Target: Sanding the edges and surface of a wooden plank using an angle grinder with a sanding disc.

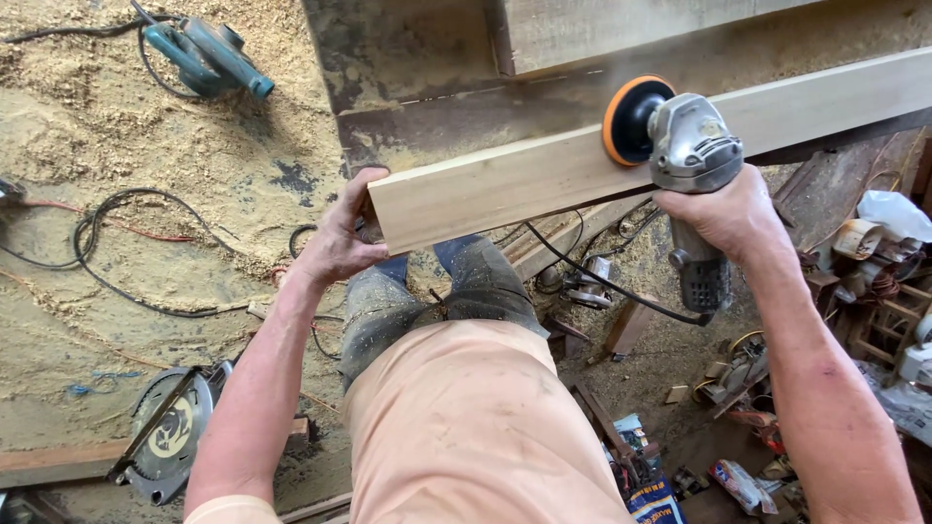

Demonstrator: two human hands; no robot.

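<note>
A long pale wooden plank (544,175) lies across the view, resting on a dark worn bench (417,68). My left hand (345,233) grips the plank's near left end. My right hand (723,213) holds a grey angle grinder (684,146) by its body. The grinder's orange-rimmed sanding disc (626,121) presses against the plank's side face, and a little dust hangs above it. A black cord (602,281) runs from the grinder's tail down toward the floor.
Sawdust covers the floor at left. A teal blower (209,53) lies at top left, a circular saw (170,432) at bottom left, with black cables (116,281) between them. Tools, scraps and packages clutter the floor (757,388) at right.
</note>
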